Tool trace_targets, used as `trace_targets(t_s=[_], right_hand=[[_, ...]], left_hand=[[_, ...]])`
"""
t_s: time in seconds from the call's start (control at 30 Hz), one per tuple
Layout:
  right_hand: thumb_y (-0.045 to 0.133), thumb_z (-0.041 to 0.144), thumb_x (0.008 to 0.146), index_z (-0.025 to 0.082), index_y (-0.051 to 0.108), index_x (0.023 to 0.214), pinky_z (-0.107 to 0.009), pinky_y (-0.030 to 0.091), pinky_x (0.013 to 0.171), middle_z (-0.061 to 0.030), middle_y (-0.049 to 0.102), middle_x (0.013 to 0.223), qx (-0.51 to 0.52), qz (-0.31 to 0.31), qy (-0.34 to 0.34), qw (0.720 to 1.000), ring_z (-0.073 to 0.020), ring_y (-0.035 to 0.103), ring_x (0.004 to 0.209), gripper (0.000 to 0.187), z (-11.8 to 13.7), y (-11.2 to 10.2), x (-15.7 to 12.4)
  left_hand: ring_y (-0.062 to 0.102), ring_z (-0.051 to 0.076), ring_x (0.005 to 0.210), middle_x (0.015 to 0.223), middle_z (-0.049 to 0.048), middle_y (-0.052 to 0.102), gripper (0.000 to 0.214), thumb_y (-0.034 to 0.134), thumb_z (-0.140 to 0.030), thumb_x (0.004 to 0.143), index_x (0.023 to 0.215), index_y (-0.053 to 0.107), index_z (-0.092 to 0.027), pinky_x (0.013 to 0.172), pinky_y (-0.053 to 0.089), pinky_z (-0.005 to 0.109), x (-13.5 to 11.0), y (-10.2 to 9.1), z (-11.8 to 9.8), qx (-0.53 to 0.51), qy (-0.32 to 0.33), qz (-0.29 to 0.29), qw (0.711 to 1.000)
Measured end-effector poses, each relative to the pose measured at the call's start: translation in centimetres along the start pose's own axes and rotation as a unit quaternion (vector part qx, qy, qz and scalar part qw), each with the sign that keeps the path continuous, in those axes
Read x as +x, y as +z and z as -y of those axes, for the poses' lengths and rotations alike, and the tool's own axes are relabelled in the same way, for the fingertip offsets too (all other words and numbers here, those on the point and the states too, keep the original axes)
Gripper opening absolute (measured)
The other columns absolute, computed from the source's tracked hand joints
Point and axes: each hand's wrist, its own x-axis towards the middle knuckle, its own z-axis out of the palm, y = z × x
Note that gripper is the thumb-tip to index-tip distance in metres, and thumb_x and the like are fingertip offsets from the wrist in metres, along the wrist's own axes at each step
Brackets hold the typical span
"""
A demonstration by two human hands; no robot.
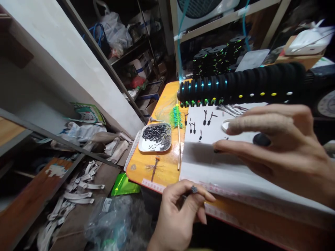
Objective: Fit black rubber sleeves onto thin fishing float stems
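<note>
My left hand [180, 212] is at the table's front edge, thumb and fingers closed in a pinch on a small dark cluster with a knobbly end [194, 189]. My right hand [285, 150] hovers over the white sheet [206, 164], its fingers stretched out and apart. A black speck shows at one of its fingertips, and a black oval piece [261, 140] appears between its fingers; whether these touch the hand I cannot tell. Behind the upper finger, a white round piece [225, 124] is partly hidden. Several small black forked pieces [205, 118] lie on the sheet.
A white tray [142, 146] of black tubes and tiny grey bits stands on the yellow table [167, 167]. Beside it lie a thin stick [179, 146] with green strands and a wired brown piece [155, 169]. A ribbed black roller with coloured pins [243, 83] crosses above the sheet.
</note>
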Motion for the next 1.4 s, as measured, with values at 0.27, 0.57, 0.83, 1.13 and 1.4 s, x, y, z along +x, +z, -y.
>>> trace_targets(t_s=[0.27,0.57,0.83,1.13,1.4], right_hand=[[0.051,0.015,0.105,0.008,0.054,0.144,-0.034,0.052,0.113,-0.0216,0.061,0.146,0.162,0.068,-0.04,0.984,-0.0242,0.054,0.142,0.04,3.7,1.4,0.9],[0.025,0.011,0.11,0.016,0.073,0.092,-0.03,0.052,0.072,-0.0085,0.072,0.083,0.209,0.124,-0.06,0.968,-0.0184,0.064,0.073,0.051,6.2,0.9,0.5],[0.052,0.012,0.104,0.017,0.069,0.099,-0.022,0.047,0.06,-0.0057,0.065,0.085,0.356,0.093,0.074,0.927,-0.0139,0.058,0.074,0.018,6.0,1.3,0.9],[0.068,0.012,0.097,0.015,0.079,0.1,-0.018,0.053,0.062,-0.0053,0.072,0.083,0.468,0.022,0.144,0.871,-0.0109,0.067,0.071,0.012,4.9,2.9,0.3],[0.065,0.011,0.097,0.016,0.076,0.096,-0.018,0.051,0.055,-0.0036,0.07,0.075,0.414,0.048,0.146,0.897,-0.0107,0.063,0.064,0.012,5.3,2.4,0.6]], left_hand=[[0.05,0.008,0.046,0.054,-0.004,0.062,0.017,0.079,-0.038,0.092,0.088,0.071,-0.024,0.049,0.035,0.017,-1.2,3.5,1.1,-0.056,0.194,-0.271,0.941],[0.032,0.005,0.042,0.054,-0.006,0.061,0.011,0.075,-0.034,0.095,0.089,0.071,-0.026,0.046,0.032,0.011,-1.3,3.5,1.0,-0.148,0.235,-0.208,0.938],[0.034,0.001,0.047,0.068,-0.0029,0.058,0.023,0.084,-0.043,0.085,0.087,0.077,-0.021,0.047,0.032,0.011,-1.1,3.0,0.8,-0.232,0.041,-0.205,0.95],[0.051,0.009,0.056,0.061,-0.0021,0.058,0.037,0.073,-0.052,0.093,0.081,0.065,-0.019,0.055,0.04,0.017,-1.4,3.8,2.5,-0.104,0.025,-0.183,0.977],[0.063,0.013,0.069,0.073,-0.0005,0.065,0.032,0.071,-0.05,0.096,0.088,0.065,-0.019,0.067,0.052,0.022,-1.2,4.3,2.2,-0.077,0.043,-0.197,0.976]])
